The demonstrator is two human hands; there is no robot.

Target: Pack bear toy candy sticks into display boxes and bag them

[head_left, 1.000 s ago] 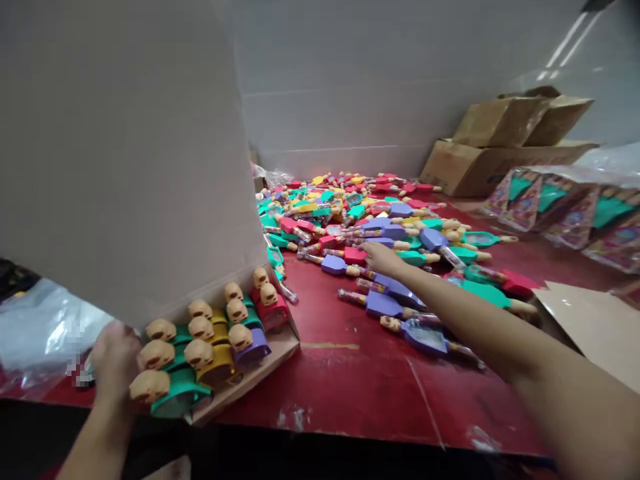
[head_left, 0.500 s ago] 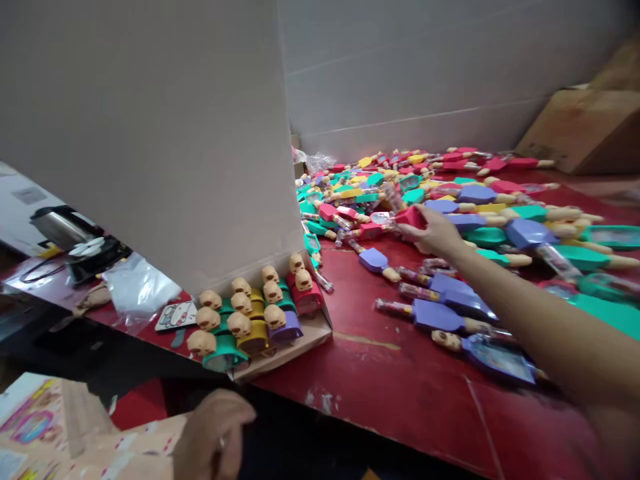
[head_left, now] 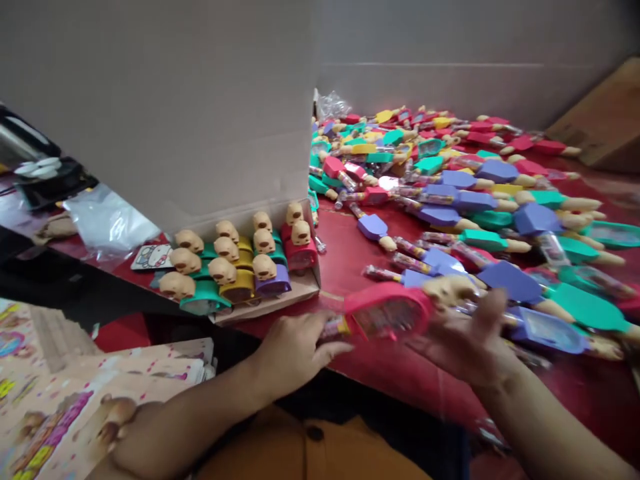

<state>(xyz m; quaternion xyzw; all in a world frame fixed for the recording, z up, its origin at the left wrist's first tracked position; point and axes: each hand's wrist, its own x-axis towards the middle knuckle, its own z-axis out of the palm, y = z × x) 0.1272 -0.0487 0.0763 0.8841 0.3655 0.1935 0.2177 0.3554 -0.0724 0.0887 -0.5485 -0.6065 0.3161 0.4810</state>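
My left hand [head_left: 295,347] is closed around the clear wrapped tube at one end of a red bear-headed toy [head_left: 387,310]. The toy is tilted above the table's near edge, its see-through window facing me and its tan bear head [head_left: 450,291] to the right. By that head my right hand [head_left: 465,347] is open, thumb raised and fingers spread under the toy; motion blurs it. Left of them stands an open carton [head_left: 270,305] with rows of similar toys in green, yellow, purple and red, bear heads up.
A heap of loose toys [head_left: 450,180] covers the red table [head_left: 345,267] at the right. The carton's tall grey flap [head_left: 200,113] blocks the view behind. Printed boxes [head_left: 125,380] lie lower left. Plastic bags [head_left: 107,220] and a kettle [head_left: 45,173] are at far left.
My right hand has come back from the heap with the red toy. My left hand has moved right and taken hold of its tube end. The view has shifted.
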